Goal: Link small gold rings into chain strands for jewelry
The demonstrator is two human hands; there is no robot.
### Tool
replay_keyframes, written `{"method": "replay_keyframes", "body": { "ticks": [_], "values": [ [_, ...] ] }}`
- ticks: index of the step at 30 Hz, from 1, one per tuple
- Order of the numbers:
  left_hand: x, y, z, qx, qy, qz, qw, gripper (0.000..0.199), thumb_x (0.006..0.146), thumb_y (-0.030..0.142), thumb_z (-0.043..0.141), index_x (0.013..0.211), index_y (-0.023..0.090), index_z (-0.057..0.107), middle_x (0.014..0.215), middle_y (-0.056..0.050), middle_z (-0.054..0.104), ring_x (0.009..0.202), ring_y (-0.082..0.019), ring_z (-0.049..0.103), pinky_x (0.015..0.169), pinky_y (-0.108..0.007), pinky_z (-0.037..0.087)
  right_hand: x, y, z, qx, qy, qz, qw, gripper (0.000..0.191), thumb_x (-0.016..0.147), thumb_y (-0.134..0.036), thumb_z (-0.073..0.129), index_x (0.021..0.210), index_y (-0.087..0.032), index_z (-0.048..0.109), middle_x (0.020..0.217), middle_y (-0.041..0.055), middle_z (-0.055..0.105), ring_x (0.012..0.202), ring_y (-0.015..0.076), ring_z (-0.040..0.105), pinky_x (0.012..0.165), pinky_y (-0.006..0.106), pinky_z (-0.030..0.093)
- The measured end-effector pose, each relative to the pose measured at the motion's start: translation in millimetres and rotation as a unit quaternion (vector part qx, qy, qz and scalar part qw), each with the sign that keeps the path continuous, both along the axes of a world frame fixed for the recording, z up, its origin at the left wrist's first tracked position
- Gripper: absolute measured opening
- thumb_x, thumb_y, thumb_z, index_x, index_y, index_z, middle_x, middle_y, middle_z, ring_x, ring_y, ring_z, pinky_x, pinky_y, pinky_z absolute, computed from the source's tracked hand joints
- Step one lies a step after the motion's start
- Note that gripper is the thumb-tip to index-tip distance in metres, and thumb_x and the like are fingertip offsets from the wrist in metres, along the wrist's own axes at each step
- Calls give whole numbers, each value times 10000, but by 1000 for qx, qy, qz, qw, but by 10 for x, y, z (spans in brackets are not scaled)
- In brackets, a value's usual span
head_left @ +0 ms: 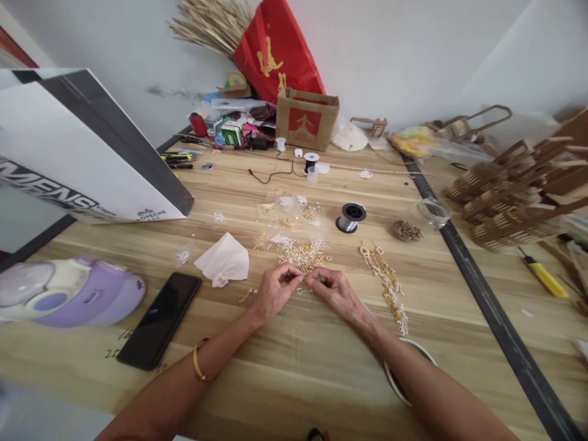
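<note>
My left hand [279, 290] and my right hand [331, 288] meet at mid-table, thumb and fingertips of each pinched together. What they hold is too small to make out. A small ring [299, 291] shows just below the fingertips. Right beyond the hands lies a pile of gold and silver pieces [301, 254]. To the right, gold and silver chains [386, 278] with rings at their ends stretch along the wood. A white tissue [225, 260] is left of my left hand, with a short silver chain [248, 295] nearer to me.
A wire spool [351, 217] and a tipped jar of beads [434, 214] stand beyond the chains. At left are a black phone [159, 321], a purple-white bottle [92, 291] and a large box [82, 147]. A round rim [430, 355] lies under my right forearm.
</note>
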State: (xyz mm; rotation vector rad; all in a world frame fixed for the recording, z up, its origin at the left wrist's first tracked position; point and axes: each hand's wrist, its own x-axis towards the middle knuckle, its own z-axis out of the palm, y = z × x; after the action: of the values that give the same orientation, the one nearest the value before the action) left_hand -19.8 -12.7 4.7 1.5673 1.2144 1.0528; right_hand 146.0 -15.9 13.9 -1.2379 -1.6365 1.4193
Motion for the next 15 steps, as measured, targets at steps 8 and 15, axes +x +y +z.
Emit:
{"method": "replay_keyframes", "body": {
  "ticks": [8,15],
  "values": [
    [-3,1,-11,-7,9,-7,1000,86,746,212,616,725,129,629,685,-33,637,660,-140,589,646,-240,480,0,3,19,-6,10,10,1000,372,809,-494,522,683,-145,552,544,-53,336,505,82,278,469,227,208],
    [-6,0,-6,1,11,-3,1000,83,751,211,614,719,135,625,677,-26,629,659,-134,581,650,-234,476,1,4,14,-5,10,15,1000,383,802,-508,527,684,-144,557,543,-51,343,509,83,288,469,223,215]
  ]
}}
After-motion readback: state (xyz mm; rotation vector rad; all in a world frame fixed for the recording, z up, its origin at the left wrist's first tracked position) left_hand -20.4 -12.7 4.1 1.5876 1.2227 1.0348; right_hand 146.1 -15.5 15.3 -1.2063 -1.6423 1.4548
